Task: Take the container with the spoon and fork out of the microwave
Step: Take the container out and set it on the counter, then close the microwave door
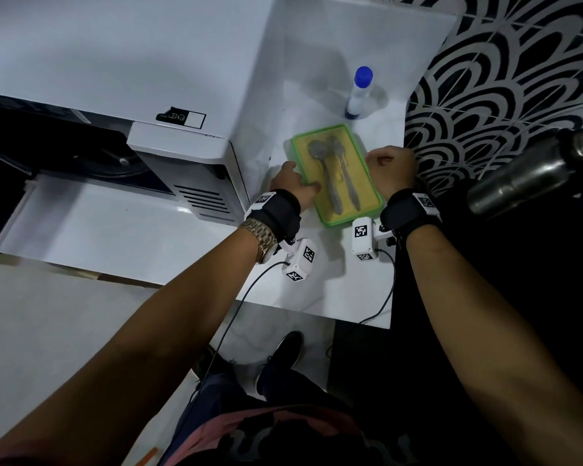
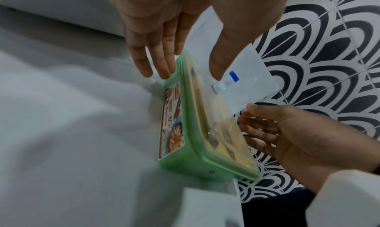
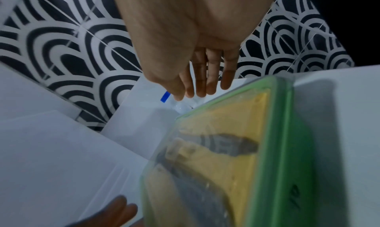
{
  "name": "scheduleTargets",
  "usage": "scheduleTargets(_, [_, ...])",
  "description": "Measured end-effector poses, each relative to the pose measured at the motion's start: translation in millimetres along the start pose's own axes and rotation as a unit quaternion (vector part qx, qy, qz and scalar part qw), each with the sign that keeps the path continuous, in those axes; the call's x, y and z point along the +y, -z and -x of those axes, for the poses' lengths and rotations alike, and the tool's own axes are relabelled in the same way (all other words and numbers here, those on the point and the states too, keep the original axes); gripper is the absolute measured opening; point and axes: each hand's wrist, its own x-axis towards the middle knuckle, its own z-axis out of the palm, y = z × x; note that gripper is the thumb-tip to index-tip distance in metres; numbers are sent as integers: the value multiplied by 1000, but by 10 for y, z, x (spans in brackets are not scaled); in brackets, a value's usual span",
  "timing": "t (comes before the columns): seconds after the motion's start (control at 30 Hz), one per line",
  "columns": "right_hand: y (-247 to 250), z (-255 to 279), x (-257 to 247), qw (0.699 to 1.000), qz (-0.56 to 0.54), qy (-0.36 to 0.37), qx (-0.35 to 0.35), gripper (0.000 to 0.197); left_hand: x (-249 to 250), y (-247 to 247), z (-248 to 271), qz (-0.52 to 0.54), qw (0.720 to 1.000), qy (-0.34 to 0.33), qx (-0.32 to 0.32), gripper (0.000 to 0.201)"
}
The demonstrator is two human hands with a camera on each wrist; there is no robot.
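Note:
The green container (image 1: 362, 183) with a clear lid lies on the white table (image 1: 317, 290), just right of the microwave (image 1: 182, 153). A spoon (image 1: 327, 178) and a fork (image 1: 346, 178) show through the lid on a yellow lining. My left hand (image 1: 292, 185) is at the container's (image 2: 185, 162) left wall. Its fingers (image 2: 164, 68) are straight along that side and its thumb reaches over the lid edge. My right hand (image 1: 389, 169) hovers by the right wall with relaxed fingers (image 3: 201, 87), just clear of the container (image 3: 281, 149).
The microwave's door (image 1: 98, 223) hangs open toward me, and its dark cavity (image 1: 64, 153) shows the turntable. A small bottle with a blue cap (image 1: 359, 92) stands behind the container. A steel flask (image 1: 532, 173) juts in at the right, over patterned floor tiles.

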Motion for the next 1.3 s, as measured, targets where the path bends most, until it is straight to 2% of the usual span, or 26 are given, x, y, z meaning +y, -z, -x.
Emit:
scheduleTargets(0.13, [-34, 264, -69, 999, -32, 29, 13, 16, -56, 27, 67, 17, 1000, -9, -7, 87])
scheduleTargets(0.33, [-160, 792, -127, 998, -66, 23, -4, 12, -238, 86, 310, 30, 998, -47, -14, 86])
scheduleTargets(0.53, [-319, 1280, -209, 997, -62, 41, 7, 13, -530, 253, 672, 54, 997, -47, -33, 81])
scheduleTargets(0.67, [-557, 1644, -325, 998, -58, 23, 7, 13, -909, 529, 945, 24, 997, -53, -45, 78])
scheduleTargets(0.77, [-789, 1988, -469, 998, -66, 16, -6, 15, -1216, 858, 1142, 4, 996, -68, -48, 74])
scheduleTargets(0.87, [-1064, 2366, -670, 997, -68, 16, -22, 14, -1545, 1261, 1353, 27, 997, -64, -37, 67])
scheduleTargets(1.07, [-1704, 3037, -1268, 994, -89, 34, -57, 15, -2118, 2250, 1773, 45, 995, -87, 32, 47])
scheduleTargets(1.17, [-2040, 3308, -1650, 989, -92, 73, -84, 16, -2330, 2801, 2040, 7, 988, -134, 75, 32])
scheduleTargets(1.3, [-2440, 3645, -2211, 980, -114, 120, -113, 18, -2508, 3487, 2380, -94, 961, -225, 132, 30])
